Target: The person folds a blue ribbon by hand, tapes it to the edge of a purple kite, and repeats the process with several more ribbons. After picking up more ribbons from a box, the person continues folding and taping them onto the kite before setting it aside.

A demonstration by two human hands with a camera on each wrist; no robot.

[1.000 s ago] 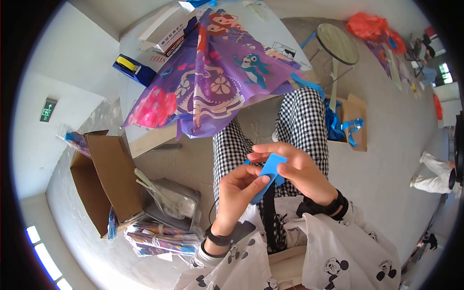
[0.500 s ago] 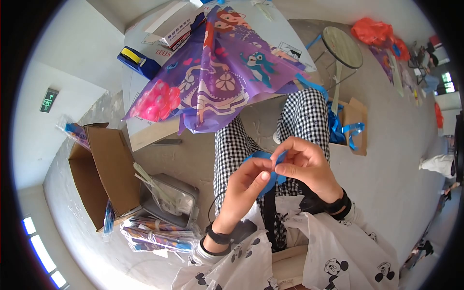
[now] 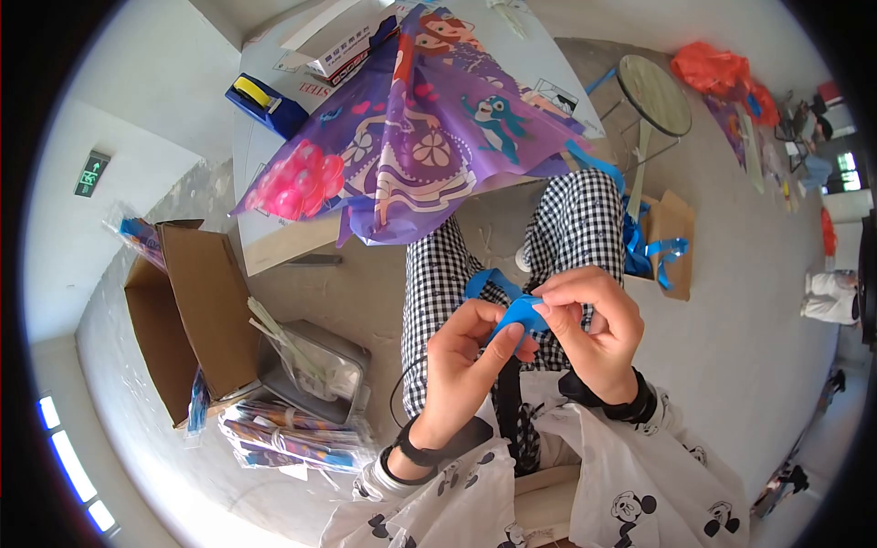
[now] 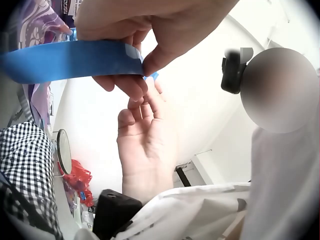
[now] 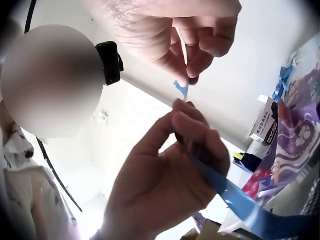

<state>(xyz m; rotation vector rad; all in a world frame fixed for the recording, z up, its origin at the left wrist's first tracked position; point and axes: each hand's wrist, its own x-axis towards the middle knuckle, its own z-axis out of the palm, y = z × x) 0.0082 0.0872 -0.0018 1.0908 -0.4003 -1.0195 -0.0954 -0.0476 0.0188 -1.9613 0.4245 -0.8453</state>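
Observation:
A blue ribbon (image 3: 516,317) is between my two hands above the lap. My left hand (image 3: 464,356) pinches it between thumb and fingers, with the thumb lying over the flat part. The thumb and forefinger of my right hand (image 3: 603,331) pinch its short end, which shows as a small blue tip (image 5: 181,89) in the right wrist view. A long tail of the ribbon (image 4: 75,61) runs out from my left fingers in the left wrist view. Beyond my knees, a purple sheet printed with cartoon figures (image 3: 429,155) drapes over the table edge.
A blue tape dispenser (image 3: 267,107) and a white carton (image 3: 343,41) stand on the table (image 3: 274,251). Left on the floor are an open cardboard box (image 3: 206,310), a grey bin (image 3: 338,365) and wrapped bundles (image 3: 292,438). A round stool (image 3: 656,96) and a box of blue ribbon (image 3: 674,233) stand right.
The ribbon piece, stretched flat between my hands earlier, was bent over and now shows a folded part under my left thumb. My right hand has shifted slightly right, pinching its end.

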